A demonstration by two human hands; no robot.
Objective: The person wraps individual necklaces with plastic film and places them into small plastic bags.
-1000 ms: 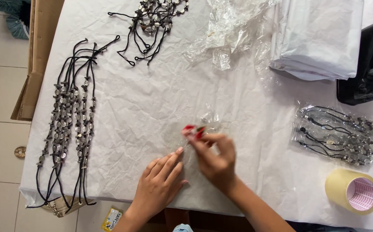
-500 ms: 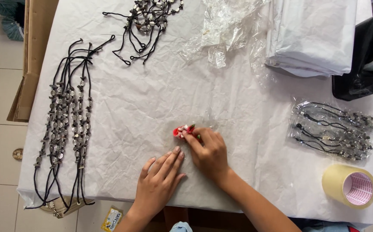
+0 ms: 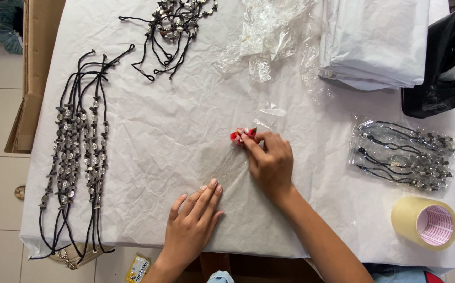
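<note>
A clear plastic bag (image 3: 238, 165) lies flat on the white paper-covered table (image 3: 175, 120). My left hand (image 3: 193, 220) rests flat on the bag's near end, fingers spread and together pointing away. My right hand (image 3: 269, 157) pinches a small red strip (image 3: 240, 134) at the bag's far end between thumb and fingertips. Whether the red piece is joined to the bag is hard to tell.
Beaded black cord necklaces (image 3: 75, 157) lie in a row at the left, another heap (image 3: 172, 26) at the top. Crumpled clear bags (image 3: 269, 31), folded white sheets (image 3: 374, 42), a black tape dispenser (image 3: 442, 68), bagged necklaces (image 3: 403, 154) and a tape roll (image 3: 426, 222) sit right.
My right hand has slid with the red strip slightly along the bag's end. My left hand has stayed flat on the bag.
</note>
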